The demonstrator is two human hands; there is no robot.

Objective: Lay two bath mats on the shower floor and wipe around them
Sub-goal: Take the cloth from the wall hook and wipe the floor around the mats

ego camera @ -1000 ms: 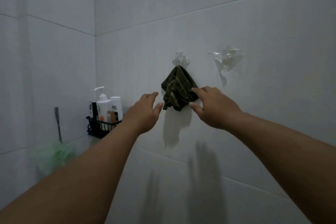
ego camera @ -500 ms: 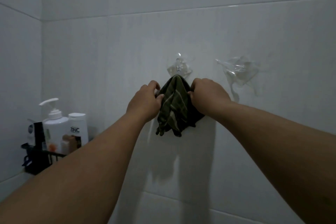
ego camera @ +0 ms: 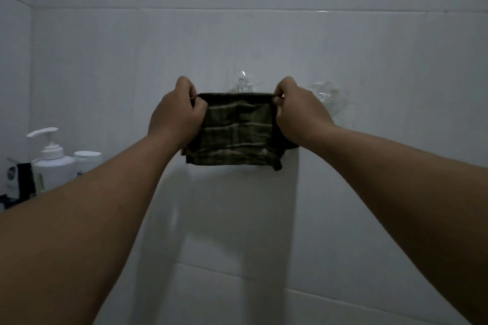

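No text is showing clearly enough to read. A dark mark on the front of the small white bottle [ego camera: 85, 166], partly hidden by the left forearm, is staying illegible.

Cloth [ego camera: 235, 132] before hook [ego camera: 241, 84]; bottles [ego camera: 52, 166] far left.

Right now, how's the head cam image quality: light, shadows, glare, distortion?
Head view: dim and bluish, wall tiles grey; soft shadows of both arms fall on the wall below the green cloth; faint glare streak on the grout line at upper right; tile lines bow with wide-angle distortion; left hand and right hand fairly sharp.
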